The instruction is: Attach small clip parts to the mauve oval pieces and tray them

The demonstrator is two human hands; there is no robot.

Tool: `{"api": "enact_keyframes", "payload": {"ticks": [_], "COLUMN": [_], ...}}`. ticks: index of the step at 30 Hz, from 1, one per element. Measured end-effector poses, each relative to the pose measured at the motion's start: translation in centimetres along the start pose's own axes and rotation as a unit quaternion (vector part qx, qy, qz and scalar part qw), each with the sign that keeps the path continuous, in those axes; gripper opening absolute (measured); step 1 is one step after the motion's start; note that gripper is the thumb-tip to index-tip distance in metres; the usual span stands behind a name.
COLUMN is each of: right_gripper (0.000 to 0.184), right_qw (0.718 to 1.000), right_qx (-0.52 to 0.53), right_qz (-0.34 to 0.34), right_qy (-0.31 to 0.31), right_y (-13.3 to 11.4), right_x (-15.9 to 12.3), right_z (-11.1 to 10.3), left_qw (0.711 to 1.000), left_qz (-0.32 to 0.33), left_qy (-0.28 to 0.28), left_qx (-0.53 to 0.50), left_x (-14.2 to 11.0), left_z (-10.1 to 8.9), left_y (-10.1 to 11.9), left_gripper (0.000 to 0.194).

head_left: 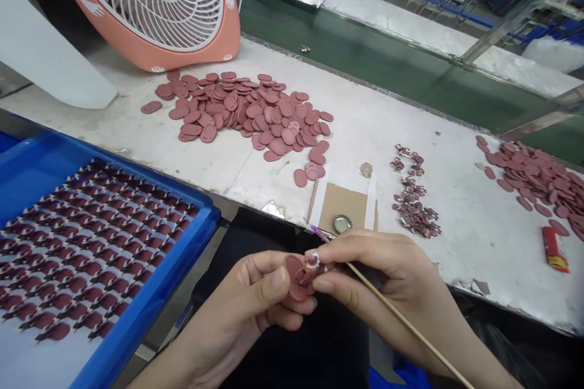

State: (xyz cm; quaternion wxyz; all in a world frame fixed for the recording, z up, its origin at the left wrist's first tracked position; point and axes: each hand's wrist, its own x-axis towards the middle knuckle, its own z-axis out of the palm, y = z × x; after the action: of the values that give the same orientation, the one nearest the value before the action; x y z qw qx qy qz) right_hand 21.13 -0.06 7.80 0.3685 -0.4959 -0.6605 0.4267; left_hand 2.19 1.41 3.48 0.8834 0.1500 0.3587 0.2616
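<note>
In the head view my left hand (pixel 264 292) pinches a reddish-brown oval disc (pixel 292 267) between thumb and fingers. My right hand (pixel 378 273) grips a small brown figurine (pixel 311 268) with a white and tan top, touching the disc's face. A thin wooden stick (pixel 396 311) with a purple tip also rests in my right hand, slanting down to the right. Just beyond my hands a bottle cap (pixel 342 223) lies on a piece of cardboard (pixel 335 199) edged with white strips.
A blue tray (pixel 207 219) at left holds rows of discs with figurines. Loose oval discs (pixel 255 109) lie heaped mid-table, with another heap (pixel 542 179) at right. Small figurines (pixel 415 206) sit between. An orange fan (pixel 232 30) and a red lighter (pixel 553 246) are on the table.
</note>
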Motion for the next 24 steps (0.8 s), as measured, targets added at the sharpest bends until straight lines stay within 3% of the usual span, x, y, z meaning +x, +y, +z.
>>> {"api": "enact_keyframes", "payload": {"ticks": [5,24], "right_gripper": [0.014,0.012], "right_qw": [1.000,0.999], "right_qx": [-0.004,-0.032], "right_qz": [0.003,-0.006], "right_qy": [-0.005,-0.028], "right_y": [0.16,0.39], "right_x": [-0.04,-0.04], "right_z": [-0.07,-0.14], "left_qw": [1.000,1.000], "left_qz": [-0.020,-0.021], "left_qy": [0.009,-0.001], "left_qx": [0.003,-0.016], "left_x": [0.14,0.85], "left_z": [-0.08,-0.66], "left_y": [0.06,-0.67], "left_gripper": [0.034,0.026]}}
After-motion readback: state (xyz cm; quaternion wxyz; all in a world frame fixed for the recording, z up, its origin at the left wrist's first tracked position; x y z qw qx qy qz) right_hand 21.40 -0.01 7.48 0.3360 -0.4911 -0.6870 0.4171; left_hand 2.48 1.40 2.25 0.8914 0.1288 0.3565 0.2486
